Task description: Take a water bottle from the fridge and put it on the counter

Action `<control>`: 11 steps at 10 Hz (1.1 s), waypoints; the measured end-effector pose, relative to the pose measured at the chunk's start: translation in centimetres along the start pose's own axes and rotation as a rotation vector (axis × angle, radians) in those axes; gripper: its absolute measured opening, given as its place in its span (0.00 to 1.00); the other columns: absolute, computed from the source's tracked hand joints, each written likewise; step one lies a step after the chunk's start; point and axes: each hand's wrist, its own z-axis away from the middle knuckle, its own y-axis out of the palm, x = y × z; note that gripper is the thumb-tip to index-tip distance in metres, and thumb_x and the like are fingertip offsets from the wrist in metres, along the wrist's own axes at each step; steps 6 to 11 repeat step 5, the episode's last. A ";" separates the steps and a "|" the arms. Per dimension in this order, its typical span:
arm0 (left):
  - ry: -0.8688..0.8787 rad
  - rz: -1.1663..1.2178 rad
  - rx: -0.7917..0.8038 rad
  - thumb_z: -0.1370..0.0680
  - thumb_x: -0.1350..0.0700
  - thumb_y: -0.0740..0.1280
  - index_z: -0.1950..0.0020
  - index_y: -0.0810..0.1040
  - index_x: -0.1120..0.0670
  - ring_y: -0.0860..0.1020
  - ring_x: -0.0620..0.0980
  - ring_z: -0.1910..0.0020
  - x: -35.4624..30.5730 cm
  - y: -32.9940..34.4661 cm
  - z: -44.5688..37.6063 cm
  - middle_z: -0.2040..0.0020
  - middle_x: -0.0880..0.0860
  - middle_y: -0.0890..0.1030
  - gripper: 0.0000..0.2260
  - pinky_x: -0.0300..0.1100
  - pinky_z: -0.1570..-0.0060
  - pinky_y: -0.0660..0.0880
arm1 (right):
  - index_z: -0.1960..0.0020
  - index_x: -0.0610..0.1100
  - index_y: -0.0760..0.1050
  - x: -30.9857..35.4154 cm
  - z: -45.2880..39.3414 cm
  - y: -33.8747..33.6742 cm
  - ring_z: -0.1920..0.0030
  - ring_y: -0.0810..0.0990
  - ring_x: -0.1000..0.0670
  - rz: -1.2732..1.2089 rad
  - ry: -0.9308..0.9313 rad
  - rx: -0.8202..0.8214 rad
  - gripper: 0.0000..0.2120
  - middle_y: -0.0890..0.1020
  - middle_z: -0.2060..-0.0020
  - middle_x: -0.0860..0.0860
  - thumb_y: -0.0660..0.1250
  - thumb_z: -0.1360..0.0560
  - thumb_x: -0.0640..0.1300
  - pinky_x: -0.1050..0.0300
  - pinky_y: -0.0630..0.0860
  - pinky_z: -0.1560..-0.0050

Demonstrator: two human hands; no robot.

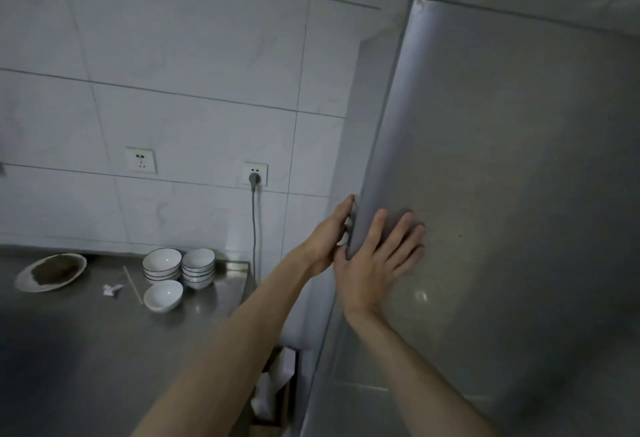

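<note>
The fridge door stood closed, so the water bottle was nowhere in view. The left hand hooked its fingers around the door's left edge, gripping it. Just right of that edge, the right hand lay flat on the door face, fingers spread and holding nothing. Left of the fridge ran the steel counter (well apart from both hands), carrying two stacks of bowls, a single white bowl and a dirty plate.
</note>
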 end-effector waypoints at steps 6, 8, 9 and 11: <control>0.104 -0.104 -0.200 0.18 0.34 0.57 0.25 0.70 0.38 0.71 0.42 0.25 5.6 1.4 5.5 0.24 0.40 0.73 0.23 0.53 0.27 0.69 | 0.20 0.46 0.64 -7.7 4.9 -7.9 0.17 0.59 0.41 -0.231 -0.351 0.149 0.31 0.62 0.19 0.45 0.64 0.21 0.52 0.42 0.57 0.18; 0.104 -0.104 -0.200 0.18 0.34 0.57 0.25 0.70 0.38 0.71 0.42 0.25 5.6 1.4 5.5 0.24 0.40 0.73 0.23 0.53 0.27 0.69 | 0.20 0.46 0.64 -7.7 4.9 -7.9 0.17 0.59 0.41 -0.231 -0.351 0.149 0.31 0.62 0.19 0.45 0.64 0.21 0.52 0.42 0.57 0.18; 0.104 -0.104 -0.200 0.18 0.34 0.57 0.25 0.70 0.38 0.71 0.42 0.25 5.6 1.4 5.5 0.24 0.40 0.73 0.23 0.53 0.27 0.69 | 0.20 0.46 0.64 -7.7 4.9 -7.9 0.17 0.59 0.41 -0.231 -0.351 0.149 0.31 0.62 0.19 0.45 0.64 0.21 0.52 0.42 0.57 0.18; 0.104 -0.104 -0.200 0.18 0.34 0.57 0.25 0.70 0.38 0.71 0.42 0.25 5.6 1.4 5.5 0.24 0.40 0.73 0.23 0.53 0.27 0.69 | 0.20 0.46 0.64 -7.7 4.9 -7.9 0.17 0.59 0.41 -0.231 -0.351 0.149 0.31 0.62 0.19 0.45 0.64 0.21 0.52 0.42 0.57 0.18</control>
